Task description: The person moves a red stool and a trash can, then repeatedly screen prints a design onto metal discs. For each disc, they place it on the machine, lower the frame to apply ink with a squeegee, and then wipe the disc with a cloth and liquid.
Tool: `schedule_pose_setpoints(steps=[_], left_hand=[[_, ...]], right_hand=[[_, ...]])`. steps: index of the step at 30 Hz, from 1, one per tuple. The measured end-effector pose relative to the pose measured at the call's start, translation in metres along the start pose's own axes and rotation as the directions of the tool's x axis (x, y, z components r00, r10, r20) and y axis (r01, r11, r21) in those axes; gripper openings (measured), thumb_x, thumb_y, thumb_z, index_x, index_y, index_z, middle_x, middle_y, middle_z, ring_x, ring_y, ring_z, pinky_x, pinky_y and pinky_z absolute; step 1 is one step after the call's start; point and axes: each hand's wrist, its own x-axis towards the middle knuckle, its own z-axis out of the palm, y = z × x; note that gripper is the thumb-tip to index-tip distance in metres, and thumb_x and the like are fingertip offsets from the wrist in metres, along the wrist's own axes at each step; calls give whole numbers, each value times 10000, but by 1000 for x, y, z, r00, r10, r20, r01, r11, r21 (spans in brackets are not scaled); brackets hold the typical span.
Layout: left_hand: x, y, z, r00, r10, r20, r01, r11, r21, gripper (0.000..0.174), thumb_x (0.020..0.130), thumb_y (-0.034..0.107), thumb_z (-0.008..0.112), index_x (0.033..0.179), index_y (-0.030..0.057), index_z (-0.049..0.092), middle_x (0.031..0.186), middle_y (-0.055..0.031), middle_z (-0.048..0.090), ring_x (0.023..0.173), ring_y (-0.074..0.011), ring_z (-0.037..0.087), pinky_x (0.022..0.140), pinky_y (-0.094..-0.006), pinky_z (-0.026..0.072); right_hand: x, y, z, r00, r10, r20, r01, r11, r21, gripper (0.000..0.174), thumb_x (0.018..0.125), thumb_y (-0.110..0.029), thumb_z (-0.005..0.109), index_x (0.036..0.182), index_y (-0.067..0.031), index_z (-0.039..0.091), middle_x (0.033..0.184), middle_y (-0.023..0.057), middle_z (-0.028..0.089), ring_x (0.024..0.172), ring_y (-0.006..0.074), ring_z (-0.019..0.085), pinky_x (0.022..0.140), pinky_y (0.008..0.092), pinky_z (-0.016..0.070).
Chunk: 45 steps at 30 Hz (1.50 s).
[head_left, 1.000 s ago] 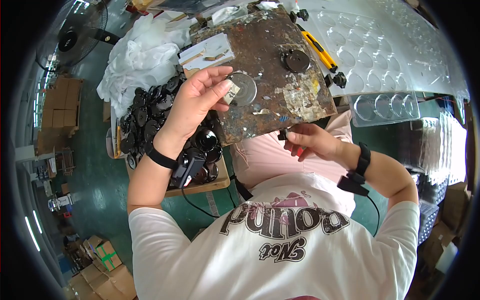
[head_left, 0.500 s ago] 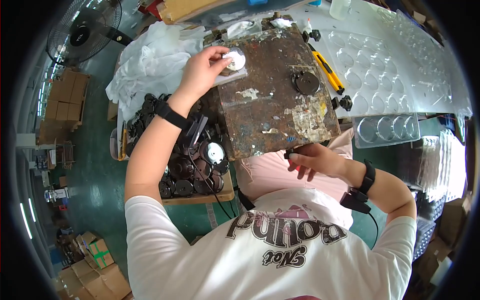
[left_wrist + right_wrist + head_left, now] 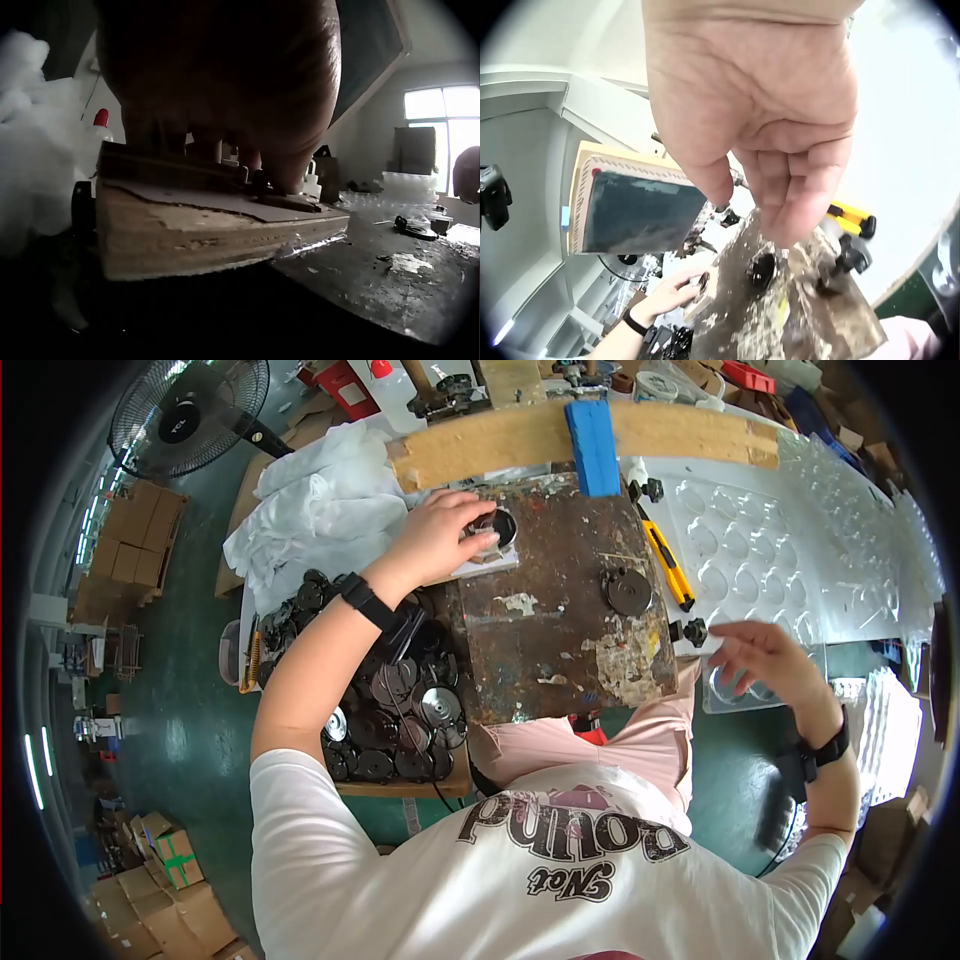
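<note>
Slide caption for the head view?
Left hand grips a dark round part at a white-topped block; empty right hand hovers near a black knob.

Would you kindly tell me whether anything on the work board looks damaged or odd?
The work board itself looks battered: a pale, ragged patch spreads near its front right corner, perhaps peeled coating or stuck residue, and smaller light flecks mar the dark surface elsewhere. Nothing appears freshly spilled.

Black fan (image 3: 188,418), stacked cardboard boxes (image 3: 140,532), green floor (image 3: 190,760), crumpled white heap (image 3: 325,505), yellow utility knife (image 3: 667,565)
</note>
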Motion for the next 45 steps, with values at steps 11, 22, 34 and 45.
schedule_pose_setpoints(steps=[11, 22, 34, 45], left_hand=[[-3, -6, -26, 898, -168, 408, 166, 985, 41, 406, 821, 293, 549, 1180, 115, 487, 1143, -153, 513, 1015, -317, 513, 842, -363, 413], [34, 55, -29, 911, -152, 383, 325, 835, -443, 462, 845, 266, 545, 1217, 26, 413, 1140, -129, 502, 1055, -210, 488, 832, -309, 423], [78, 105, 6, 913, -62, 404, 403, 304, -863, 265, 845, 219, 561, 1028, 29, 541, 852, 10, 560, 714, -51, 478, 600, -187, 392], [17, 81, -37, 852, -155, 499, 518, 382, -766, 237, 852, 243, 549, 974, 40, 562, 782, 41, 559, 672, -40, 479, 595, -179, 391]], right_hand=[[175, 15, -109, 702, -688, -184, 392, 589, -707, 255, 835, -226, 544, 1022, -55, 567, 813, 43, 599, 705, 149, 575, 605, 269, 482], [398, 1, -92, 809, -588, -17, 338, 441, 831, 355, 781, -223, 568, 1113, -118, 502, 1089, 63, 552, 974, 240, 528, 856, 332, 413], [137, -70, -16, 918, -363, -156, 393, 885, 249, 244, 824, -215, 576, 949, -6, 569, 750, 56, 580, 651, 107, 547, 559, 253, 468], [135, -75, 46, 612, -787, 78, 748, 544, -380, 312, 780, -206, 631, 1008, -6, 558, 816, 59, 585, 646, 133, 532, 574, 255, 449]])
